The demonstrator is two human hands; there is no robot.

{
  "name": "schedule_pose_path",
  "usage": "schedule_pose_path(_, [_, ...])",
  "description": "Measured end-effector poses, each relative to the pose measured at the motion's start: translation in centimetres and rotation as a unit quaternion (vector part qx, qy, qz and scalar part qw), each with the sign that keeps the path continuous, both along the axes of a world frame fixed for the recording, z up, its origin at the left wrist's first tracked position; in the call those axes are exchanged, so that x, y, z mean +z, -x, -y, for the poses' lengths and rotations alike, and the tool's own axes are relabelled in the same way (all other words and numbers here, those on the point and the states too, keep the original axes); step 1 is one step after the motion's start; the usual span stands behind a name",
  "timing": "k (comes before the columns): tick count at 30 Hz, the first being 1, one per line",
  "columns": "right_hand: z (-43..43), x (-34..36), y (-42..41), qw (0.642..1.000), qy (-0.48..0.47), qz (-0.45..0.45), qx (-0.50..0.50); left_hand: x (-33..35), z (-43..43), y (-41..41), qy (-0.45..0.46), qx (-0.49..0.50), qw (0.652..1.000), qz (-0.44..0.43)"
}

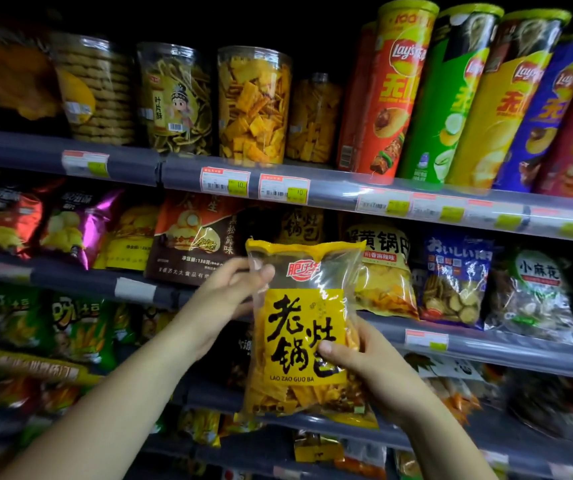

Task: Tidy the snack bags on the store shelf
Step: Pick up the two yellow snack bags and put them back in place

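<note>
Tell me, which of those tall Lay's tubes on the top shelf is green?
The green Lay's tube, standing between the red-orange tube and the yellow tube. Its body alone is bright green; the others are red-orange, yellow, purple or dark red.

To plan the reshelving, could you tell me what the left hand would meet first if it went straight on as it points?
Probably the yellow bag standing on the shelf behind the held bag, which the left hand grips near its top; depth is unclear.

Yellow snack bag [304,327] upright, off-shelf
</note>
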State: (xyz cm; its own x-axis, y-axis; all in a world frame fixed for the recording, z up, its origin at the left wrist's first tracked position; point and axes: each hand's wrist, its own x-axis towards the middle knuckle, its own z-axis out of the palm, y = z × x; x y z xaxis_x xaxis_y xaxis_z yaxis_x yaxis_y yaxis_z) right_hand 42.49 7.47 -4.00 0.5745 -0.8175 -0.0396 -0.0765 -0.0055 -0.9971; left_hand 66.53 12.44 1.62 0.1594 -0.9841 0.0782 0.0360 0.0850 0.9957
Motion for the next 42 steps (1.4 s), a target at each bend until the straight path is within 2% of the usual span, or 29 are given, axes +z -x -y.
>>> schedule_pose_path(5, [-0.8,-0.5,0.6,1.000,-0.008,0.001,0.008,1.5,1.1,1.1,0.014,0.046,0.999,0.020])
schedule_pose_path(11, [-0.3,0.0,2.2,1.000,0.007,0.012,0.016,1.7,1.9,0.1,-0.011,-0.021,0.999,-0.041])
schedule_pose_path(17, [0.0,0.2,2.2,0.999,-0.004,0.027,0.021,2.0,2.8,-1.4,-0.022,-0.050,0.998,-0.039])
schedule_pose_path(31, [0.3,0.4,0.9,1.000,-0.010,0.001,-0.019,1.1,4.9,-3.0,-0.152,-0.042,0.969,-0.189])
schedule_pose_path(34, [0.5,0.3,0.6,1.000,-0.016,-0.001,-0.022,1.2,5.2,-3.3,-0.148,-0.048,0.971,-0.182])
schedule_pose_path(38, [0.8,0.5,0.0,0.999,-0.015,0.003,-0.032,1.1,5.5,-4.0,-0.099,-0.064,0.981,-0.151])
schedule_pose_path(40, [0.9,0.8,-0.6,0.998,-0.019,0.013,-0.058,0.8,5.0,-3.7,-0.076,-0.062,0.989,-0.108])
schedule_pose_path(42, [1.2,1.5,-1.5,0.995,0.000,0.010,-0.096,-0.2,4.0,-3.1,-0.081,-0.085,0.993,-0.027])
